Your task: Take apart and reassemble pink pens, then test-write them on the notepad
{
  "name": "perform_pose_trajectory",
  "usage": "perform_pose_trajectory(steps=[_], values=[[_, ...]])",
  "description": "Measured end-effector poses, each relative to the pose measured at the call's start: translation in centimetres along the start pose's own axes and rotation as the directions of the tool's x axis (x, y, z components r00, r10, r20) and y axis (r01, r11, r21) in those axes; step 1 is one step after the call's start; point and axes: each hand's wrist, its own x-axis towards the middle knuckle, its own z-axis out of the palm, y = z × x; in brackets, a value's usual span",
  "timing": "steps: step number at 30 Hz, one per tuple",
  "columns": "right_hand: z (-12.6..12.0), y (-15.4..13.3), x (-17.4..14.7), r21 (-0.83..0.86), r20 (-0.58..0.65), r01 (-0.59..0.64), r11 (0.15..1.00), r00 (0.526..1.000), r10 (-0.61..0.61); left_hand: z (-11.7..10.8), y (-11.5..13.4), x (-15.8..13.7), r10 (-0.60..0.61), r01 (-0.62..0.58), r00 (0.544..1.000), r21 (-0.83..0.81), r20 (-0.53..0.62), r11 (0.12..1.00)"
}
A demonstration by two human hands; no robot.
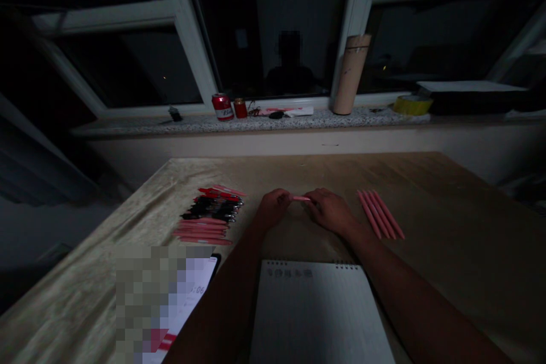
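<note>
We have two bare hands, the left hand [274, 206] and the right hand [330, 209], on two bare forearms. The left forearm [230, 287] is broad at its near end and narrows smoothly to a bare wrist. The right forearm [396, 273] has the same long taper, thick and rounded below, slimmer at its wrist. In this dim light we cannot make out nails or fine markings. Beyond the table's [298, 170] far edge, the window [324, 11] reflects a person's dark outline [291, 77] with sloping shoulders, its clothing too dark to tell.
</note>
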Motion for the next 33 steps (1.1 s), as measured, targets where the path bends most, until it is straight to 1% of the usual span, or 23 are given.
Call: perform_pose_trajectory(steps=[3, 6, 11, 17, 26, 33], values=[[-0.1, -0.1, -0.1, 0.041, 0.011, 0.005, 0.999, 1.000, -0.006, 0.2, 0.3, 0.0, 0.022, -0.023, 1.000, 0.046, 0.005, 0.999], [-0.2, -0.2, -0.1, 0.073, -0.003, 0.021, 0.997, 1.000, -0.021, 0.5, 0.7, 0.0, 0.012, -0.011, 1.000, 0.082, -0.015, 0.997], [-0.3, -0.1, -0.1, 0.081, -0.013, 0.036, 0.996, 0.999, -0.035, 0.9, 1.1, -0.1, 0.043, -0.040, 0.999, 0.104, -0.033, 0.994], [-0.3, -0.1, -0.1, 0.097, -0.013, 0.035, 0.995, 0.999, -0.034, 0.9, 1.0, -0.2, 0.039, -0.035, 0.999, 0.143, -0.027, 0.989], [-0.1, 0.1, -0.1, 0.027, -0.015, 0.044, 0.999, 0.999, -0.044, 1.0, 1.0, -0.2, 0.030, -0.027, 0.999, 0.143, -0.018, 0.989], [-0.3, -0.1, -0.2, 0.024, -0.020, 0.040, 0.999, 0.999, -0.039, 0.8, 1.3, -0.3, 0.014, -0.014, 1.000, 0.152, -0.001, 0.988]])
